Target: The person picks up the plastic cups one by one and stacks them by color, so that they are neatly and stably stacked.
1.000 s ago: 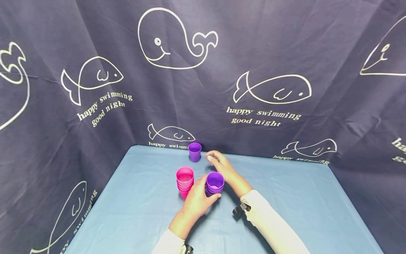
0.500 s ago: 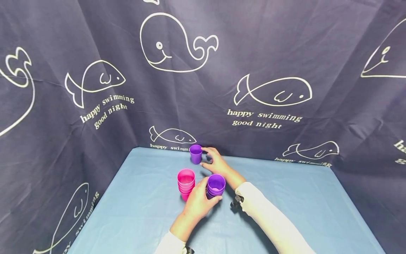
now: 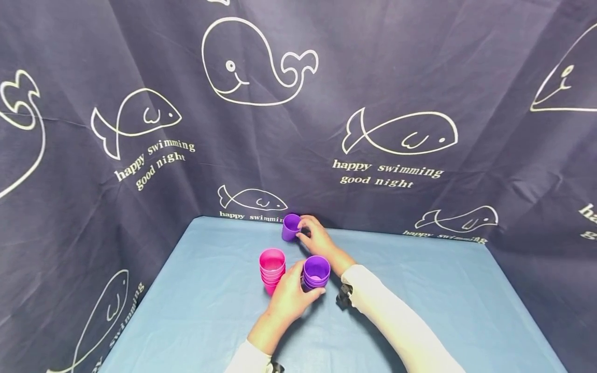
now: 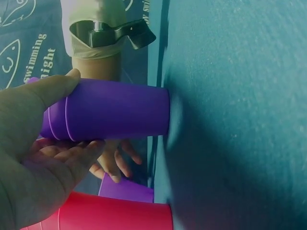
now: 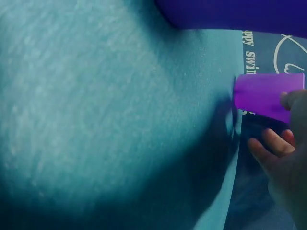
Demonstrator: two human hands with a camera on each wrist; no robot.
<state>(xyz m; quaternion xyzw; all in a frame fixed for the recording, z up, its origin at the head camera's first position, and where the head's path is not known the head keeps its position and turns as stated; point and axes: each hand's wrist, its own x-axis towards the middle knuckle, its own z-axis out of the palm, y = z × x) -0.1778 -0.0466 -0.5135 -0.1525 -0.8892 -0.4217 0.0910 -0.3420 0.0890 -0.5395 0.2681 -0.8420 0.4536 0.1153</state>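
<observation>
My left hand [image 3: 288,298] grips a short stack of purple cups [image 3: 316,268], its thumb and fingers on opposite sides near the top. In the left wrist view the purple stack [image 4: 115,109] stands upright, its base right at the table surface. Farther back, my right hand [image 3: 322,242] pinches the rim of a single purple cup [image 3: 290,229], which leans slightly toward it. The right wrist view shows that cup [image 5: 261,91] with the thumb on its near side. Left of my left hand stands a stack of pink cups [image 3: 272,267].
A blue cloth [image 3: 401,290] covers the table. Dark curtains [image 3: 298,134] with white whale and fish drawings rise along the back and sides. The single cup is close to the back edge, and the two stacks stand near each other.
My right hand has moved left and taken hold of the single purple cup by its rim, which now tilts slightly to the right. My left hand keeps its grip on the purple stack.
</observation>
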